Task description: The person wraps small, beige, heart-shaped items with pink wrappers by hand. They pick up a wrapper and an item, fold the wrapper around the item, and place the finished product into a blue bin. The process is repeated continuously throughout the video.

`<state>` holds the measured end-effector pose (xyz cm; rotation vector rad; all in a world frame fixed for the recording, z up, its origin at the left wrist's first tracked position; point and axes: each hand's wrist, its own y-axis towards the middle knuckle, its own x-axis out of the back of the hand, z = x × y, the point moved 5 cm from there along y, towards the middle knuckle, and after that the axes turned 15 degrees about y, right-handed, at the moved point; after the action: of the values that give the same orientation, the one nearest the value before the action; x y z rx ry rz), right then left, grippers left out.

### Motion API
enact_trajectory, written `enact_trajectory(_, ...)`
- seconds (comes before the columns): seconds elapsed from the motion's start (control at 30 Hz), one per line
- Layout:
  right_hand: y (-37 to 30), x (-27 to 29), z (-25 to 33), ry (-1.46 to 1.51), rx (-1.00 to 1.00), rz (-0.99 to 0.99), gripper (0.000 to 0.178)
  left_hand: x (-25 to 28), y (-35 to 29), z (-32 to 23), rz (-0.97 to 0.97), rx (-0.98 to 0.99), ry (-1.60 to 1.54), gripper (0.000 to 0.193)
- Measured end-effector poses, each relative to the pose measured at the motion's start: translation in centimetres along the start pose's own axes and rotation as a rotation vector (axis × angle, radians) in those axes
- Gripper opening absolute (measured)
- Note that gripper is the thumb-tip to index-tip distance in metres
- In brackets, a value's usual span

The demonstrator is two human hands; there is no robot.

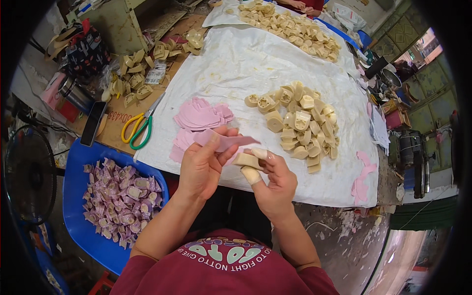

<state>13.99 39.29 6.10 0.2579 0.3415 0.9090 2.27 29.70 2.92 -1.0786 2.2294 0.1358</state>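
My left hand (197,167) pinches a cut pink piece of thin sheet material (227,141), whose pointed end reaches toward the right. Between the thumb and fingers of my right hand (276,187) is a beige block shaped like a shoe heel (246,160); pale covers wrap that thumb and forefinger. The heel is just below the strip, close to it; whether they touch I cannot tell. Under and beyond my left hand lies a stack of pink pieces (199,114). A pile of bare beige heels (302,118) sits on the white sheet (216,64) beyond my right hand.
Yellow-and-green-handled scissors (140,129) and a phone (93,123) lie at the left. A blue basin (73,196) holds purple-covered pieces (120,199). More beige heels (295,32) are heaped at the far end, near another person's hands (302,7). Pink scraps (363,177) lie right.
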Motion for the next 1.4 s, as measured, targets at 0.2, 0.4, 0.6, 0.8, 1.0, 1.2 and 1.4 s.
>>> enact_trajectory(0.2,0.8,-1.1,3.7,-0.366,0.435,0.207,0.036,-2.1,-2.7,-1.1,0.121,0.01,0.119,0.042)
enact_trajectory(0.4,0.8,-1.3,4.1,-0.324,0.42,0.205,0.033,-2.2,-3.3,-1.6,0.154,-0.007,0.103,0.041)
enact_trajectory(0.6,0.7,-1.5,4.0,-0.361,0.446,0.201,0.035,-2.5,-3.7,-1.8,0.153,-0.025,0.102,0.044)
enact_trajectory(0.8,1.8,-1.7,4.5,-0.555,0.517,0.26,0.031,-1.3,-3.2,-2.1,0.12,-0.157,0.354,0.031)
enact_trajectory(1.0,2.6,-2.1,4.7,-0.727,0.444,0.361,0.028,-0.1,-2.9,-2.8,0.05,-0.114,0.559,0.024)
enact_trajectory(1.2,2.5,-2.4,4.5,-0.845,0.349,0.437,0.027,0.9,-2.6,-1.2,0.091,0.139,0.41,0.023)
enact_trajectory(1.4,2.0,-1.2,2.1,-0.832,0.295,0.461,0.028,-0.2,-3.1,-1.2,0.201,-0.047,1.109,0.025)
